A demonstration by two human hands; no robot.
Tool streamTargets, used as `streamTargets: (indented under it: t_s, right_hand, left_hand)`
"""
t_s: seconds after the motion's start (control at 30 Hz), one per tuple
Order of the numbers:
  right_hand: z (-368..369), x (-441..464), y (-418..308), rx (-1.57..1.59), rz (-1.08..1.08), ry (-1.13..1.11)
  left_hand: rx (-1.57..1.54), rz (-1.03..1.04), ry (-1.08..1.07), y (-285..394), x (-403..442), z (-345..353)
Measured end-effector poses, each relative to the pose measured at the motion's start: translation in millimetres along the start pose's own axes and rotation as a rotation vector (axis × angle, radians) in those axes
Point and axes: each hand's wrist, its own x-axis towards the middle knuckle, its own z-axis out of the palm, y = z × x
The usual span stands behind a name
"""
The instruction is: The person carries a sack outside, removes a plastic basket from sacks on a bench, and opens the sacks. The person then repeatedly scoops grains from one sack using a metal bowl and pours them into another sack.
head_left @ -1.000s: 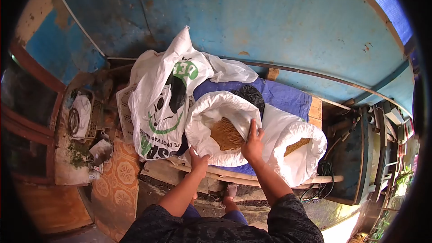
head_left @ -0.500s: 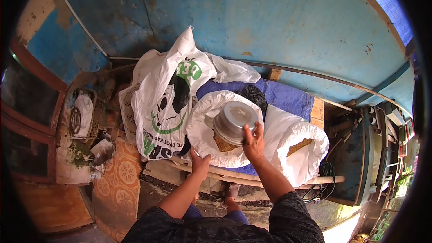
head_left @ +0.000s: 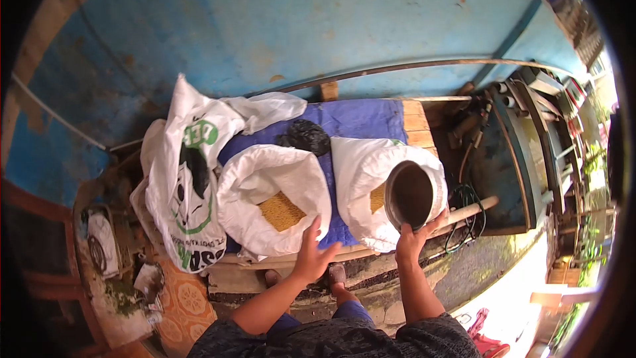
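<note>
My right hand (head_left: 416, 237) grips the near rim of a round metal bowl (head_left: 411, 193), tilted with its dark inside showing, over the mouth of the right white sack (head_left: 351, 189). Part of that sack's golden grain (head_left: 377, 199) shows beside the bowl. My left hand (head_left: 313, 255) has its fingers apart and holds nothing, near the front edge of the left white sack (head_left: 245, 185). That sack stands open with its rim rolled out, and golden grain (head_left: 281, 212) lies inside.
A printed white sack (head_left: 192, 179) lies at the left. A black plastic bag (head_left: 306, 136) rests on the blue sheet (head_left: 371, 116) behind the sacks. Black cable (head_left: 466, 205) hangs by a wooden pole (head_left: 474, 207) at the right. A blue wall rises behind.
The view has turned to the right. My right hand has carried the bowl from the left sack to the right sack. My left hand has let go of the left sack's rim.
</note>
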Motion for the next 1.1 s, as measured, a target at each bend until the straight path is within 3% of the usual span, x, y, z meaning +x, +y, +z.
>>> streamTargets:
  t_s: [0.1, 0.13, 0.2, 0.27, 0.3, 0.33, 0.4, 0.47, 0.53, 0.73, 0.87, 0.97, 1.1]
  right_hand:
    - [-29.1, 10.9, 49.2, -0.305, 0.285, -0.076]
    - [-32.5, 13.4, 85.4, -0.427, 0.194, -0.094]
    - [-28.4, 27.3, 66.2, -0.346, 0.572, -0.181]
    - [-22.2, 37.3, 89.9, -0.395, 0.512, -0.284]
    - [-18.1, 41.2, 102.4, -0.483, 0.446, -0.324]
    - [-14.3, 46.1, 110.1, -0.533, 0.335, -0.338]
    - [-7.1, 56.1, 105.2, -0.494, 0.305, -0.354]
    - [-8.8, 61.4, 87.3, -0.581, 0.370, -0.376]
    - [-14.6, 63.7, 69.3, -0.568, 0.288, -0.391]
    - [15.4, 79.1, 86.5, -0.682, 0.162, -0.559]
    - [45.3, 99.2, 113.2, -0.549, 0.308, -0.469]
    - [49.8, 114.8, 118.4, -0.599, 0.220, -0.335]
    - [52.3, 137.1, 146.2, -0.773, 0.107, -0.339]
  left_hand:
    - [0.156, -0.024, -0.049, 6.2, 43.2, 52.5]
    - [0.221, -0.039, -0.035, 2.4, 58.7, 69.3]
    - [0.152, -0.035, 0.073, 9.0, 82.2, 93.5]
    - [-0.150, -0.214, 0.120, -9.4, 102.5, 108.0]
    - [-0.119, -0.258, 0.136, -22.0, 111.4, 110.3]
    - [-0.305, -0.242, 0.138, -11.9, 109.3, 110.0]
    - [-0.354, -0.367, 0.096, -9.9, 105.5, 102.7]
    - [-0.308, -0.216, 0.049, -1.7, 94.1, 87.2]
    - [-0.648, -0.150, 0.098, 26.4, 84.2, 69.4]
    - [-0.544, -0.126, 0.115, 13.0, 98.7, 77.7]
    - [-0.587, -0.165, 0.094, 25.7, 96.2, 81.0]
    - [-0.631, -0.173, 0.051, 27.8, 95.0, 79.7]
    - [-0.647, -0.191, 0.013, 22.6, 93.3, 78.9]
